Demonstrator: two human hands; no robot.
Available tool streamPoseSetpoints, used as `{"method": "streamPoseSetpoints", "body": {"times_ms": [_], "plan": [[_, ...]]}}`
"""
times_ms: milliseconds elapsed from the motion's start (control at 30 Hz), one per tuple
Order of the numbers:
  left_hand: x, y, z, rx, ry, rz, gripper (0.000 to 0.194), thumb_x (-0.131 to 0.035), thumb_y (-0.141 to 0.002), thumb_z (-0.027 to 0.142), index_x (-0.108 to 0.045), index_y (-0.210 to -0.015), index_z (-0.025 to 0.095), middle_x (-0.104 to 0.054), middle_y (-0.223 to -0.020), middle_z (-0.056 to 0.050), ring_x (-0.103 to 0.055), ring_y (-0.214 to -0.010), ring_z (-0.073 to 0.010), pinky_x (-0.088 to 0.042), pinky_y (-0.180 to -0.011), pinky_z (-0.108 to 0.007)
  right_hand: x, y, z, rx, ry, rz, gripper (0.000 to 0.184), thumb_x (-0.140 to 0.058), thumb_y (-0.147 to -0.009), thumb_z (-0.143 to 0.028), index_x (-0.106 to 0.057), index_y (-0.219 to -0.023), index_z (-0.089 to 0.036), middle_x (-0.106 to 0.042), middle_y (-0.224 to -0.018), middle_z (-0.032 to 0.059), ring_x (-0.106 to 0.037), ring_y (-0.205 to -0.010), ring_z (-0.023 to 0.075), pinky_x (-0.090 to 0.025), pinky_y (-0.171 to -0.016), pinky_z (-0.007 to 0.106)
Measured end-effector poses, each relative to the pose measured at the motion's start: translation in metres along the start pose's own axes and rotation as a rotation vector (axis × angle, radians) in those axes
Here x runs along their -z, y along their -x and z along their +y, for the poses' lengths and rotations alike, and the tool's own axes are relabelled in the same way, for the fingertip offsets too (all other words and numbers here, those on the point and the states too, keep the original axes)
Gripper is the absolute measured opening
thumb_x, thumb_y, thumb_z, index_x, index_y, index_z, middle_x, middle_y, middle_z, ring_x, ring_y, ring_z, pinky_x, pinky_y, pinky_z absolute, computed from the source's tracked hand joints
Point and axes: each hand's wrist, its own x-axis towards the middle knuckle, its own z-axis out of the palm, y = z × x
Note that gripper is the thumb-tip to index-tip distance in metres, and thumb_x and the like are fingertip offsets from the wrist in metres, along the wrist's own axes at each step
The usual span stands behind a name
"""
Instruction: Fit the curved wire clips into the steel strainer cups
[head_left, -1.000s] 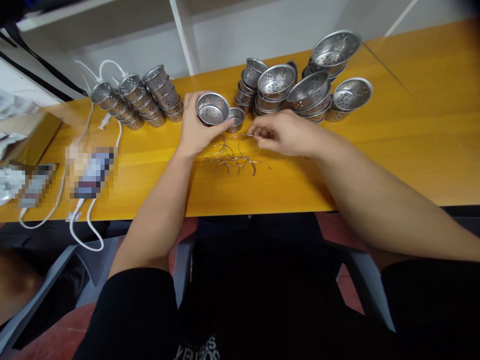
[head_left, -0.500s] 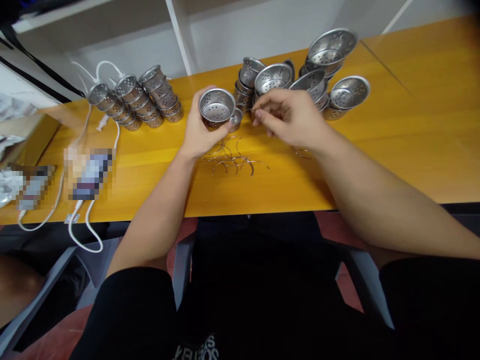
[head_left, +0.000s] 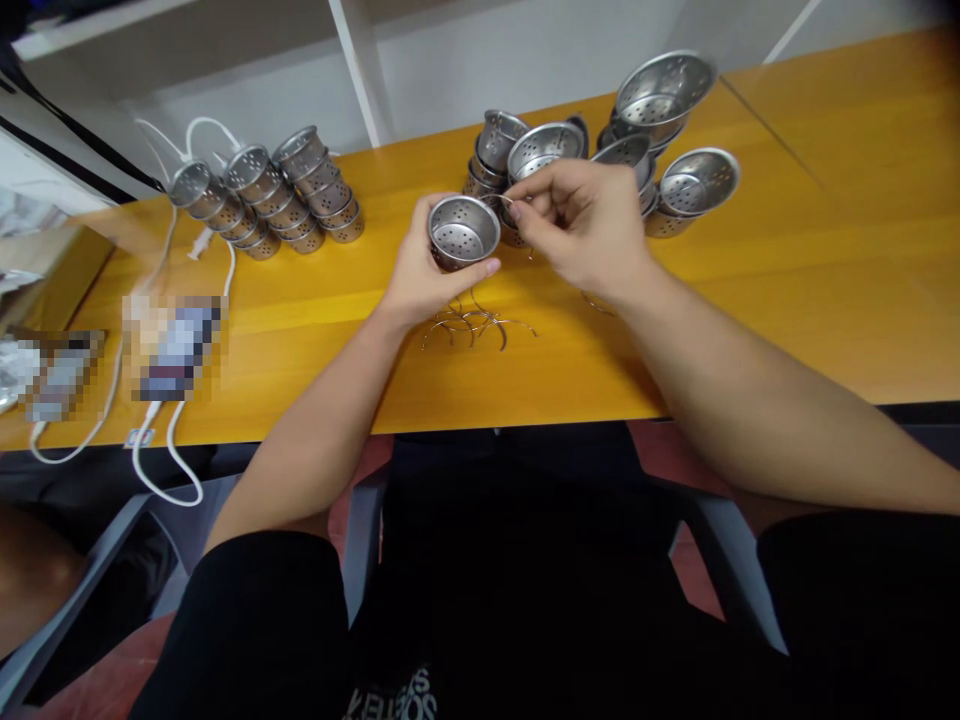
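Left hand: its thumb and fingers [head_left: 424,275] close round a perforated metal cup [head_left: 465,235], tilted with the mouth towards the camera.
Right hand: thumb and forefinger [head_left: 585,225] are narrowed to a pinch on a thin wire [head_left: 496,195]; the remaining fingers are curled.
Wire at the rim: it spans from the pinch to the right side of the held cup's rim; whether it passes through a hole I cannot tell.
Changed since a second ago: the right hand was low, just above the loose wires, and is now higher, level with the rim; the held cup has shifted right and now hides the small cup that showed beside it.
Inside the held cup: the holed floor is in view.
Loose wires: a tangle of curved pieces [head_left: 480,320] lies on the yellow table [head_left: 787,250] below the held cup, partly covered by the left hand; another piece [head_left: 598,303] shows under the right wrist.
Left stacks: three leaning columns of perforated cups [head_left: 281,205], each nested in the one below.
Right stacks: smaller cups [head_left: 501,140] and wider ones [head_left: 546,150] stand nested behind the right hand, more [head_left: 697,190] further right.
Phones: two pixelated ones [head_left: 182,350] lie at the left, with white cables [head_left: 180,502].
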Motion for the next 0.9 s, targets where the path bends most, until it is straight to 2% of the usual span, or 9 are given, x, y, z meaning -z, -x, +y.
{"method": "streamPoseSetpoints", "body": {"times_ms": [67,167,267,400,567,633,700,800,900], "plan": [[-0.006,0.002,0.003,0.01,0.005,-0.03,0.092,-0.111,-0.097,0.059,-0.055,-0.165,0.036,-0.073,-0.167,-0.01,-0.076,-0.167,-0.0388,-0.065,-0.148,-0.06,-0.002,0.0,0.0,-0.005,0.018,-0.01,0.053,-0.068,-0.119,-0.073,-0.087,-0.141,-0.029,-0.086,-0.116,0.0153,-0.075,-0.102,0.0396,-0.067,-0.101,0.062],[-0.011,0.003,0.007,0.024,0.008,-0.053,0.101,-0.117,-0.09,0.06,-0.055,-0.167,0.037,-0.072,-0.169,-0.01,-0.074,-0.171,-0.0422,-0.064,-0.148,-0.064,-0.002,0.0,-0.001,-0.023,0.073,-0.024,0.057,-0.065,-0.117,-0.084,-0.089,-0.142,-0.039,-0.088,-0.113,0.0112,-0.076,-0.113,0.0449,-0.067,-0.1,0.065],[-0.012,0.003,0.011,0.042,-0.009,-0.056,0.108,-0.122,-0.084,0.065,-0.056,-0.165,0.037,-0.071,-0.167,-0.007,-0.073,-0.173,-0.0436,-0.063,-0.149,-0.065,-0.003,0.0,-0.002,-0.045,0.082,-0.005,0.048,-0.069,-0.116,-0.076,-0.09,-0.137,-0.039,-0.088,-0.112,0.0101,-0.077,-0.112,0.043,-0.068,-0.103,0.063],[-0.012,0.006,0.02,0.052,-0.003,-0.058,0.103,-0.121,-0.086,0.063,-0.057,-0.163,0.038,-0.074,-0.164,-0.006,-0.076,-0.169,-0.0417,-0.067,-0.147,-0.062,-0.008,0.0,-0.003,-0.04,0.078,0.012,0.04,-0.069,-0.116,-0.06,-0.092,-0.134,-0.033,-0.088,-0.115,0.0114,-0.08,-0.107,0.0392,-0.069,-0.106,0.059],[-0.01,0.01,0.03,0.039,-0.038,-0.038,0.088,-0.116,-0.094,0.055,-0.058,-0.157,0.035,-0.08,-0.155,-0.008,-0.081,-0.161,-0.0413,-0.07,-0.143,-0.064,-0.014,0.001,-0.005,-0.055,0.056,0.041,0.055,-0.073,-0.113,-0.076,-0.088,-0.149,-0.036,-0.089,-0.117,0.0105,-0.081,-0.115,0.0431,-0.07,-0.105,0.063],[-0.009,0.01,0.029,0.038,-0.032,-0.039,0.081,-0.112,-0.098,0.058,-0.06,-0.154,0.034,-0.081,-0.151,-0.008,-0.083,-0.156,-0.0404,-0.071,-0.14,-0.064,-0.012,0.002,-0.008,-0.051,0.006,0.004,0.056,-0.072,-0.111,-0.085,-0.088,-0.142,-0.04,-0.091,-0.119,0.0099,-0.08,-0.117,0.0439,-0.07,-0.103,0.064],[-0.007,0.009,0.024,0.036,0.01,-0.058,0.072,-0.107,-0.102,0.061,-0.062,-0.152,0.033,-0.082,-0.148,-0.007,-0.086,-0.15,-0.0387,-0.073,-0.137,-0.062,-0.005,0.003,-0.012,-0.022,-0.077,-0.06,0.059,-0.073,-0.109,-0.092,-0.088,-0.129,-0.039,-0.091,-0.123,0.0117,-0.079,-0.114,0.0439,-0.07,-0.1,0.065],[-0.004,0.008,0.018,0.046,0.087,-0.11,0.063,-0.1,-0.107,0.065,-0.067,-0.15,0.033,-0.082,-0.147,-0.007,-0.087,-0.147,-0.0368,-0.073,-0.135,-0.06,0.006,0.004,-0.016,0.014,-0.185,-0.184,0.065,-0.085,-0.098,-0.099,-0.081,-0.116,-0.036,-0.088,-0.118,0.0129,-0.077,-0.106,0.0403,-0.067,-0.099,0.064],[-0.003,0.009,0.017,0.049,0.128,-0.16,0.074,-0.105,-0.102,0.064,-0.066,-0.158,0.034,-0.08,-0.155,-0.007,-0.083,-0.155,-0.0381,-0.071,-0.139,-0.059,0.01,0.003,-0.015,0.019,-0.241,-0.217,0.073,-0.095,-0.088,-0.102,-0.071,-0.105,-0.035,-0.082,-0.106,0.01,-0.073,-0.102,0.0369,-0.065,-0.101,0.061]]}}
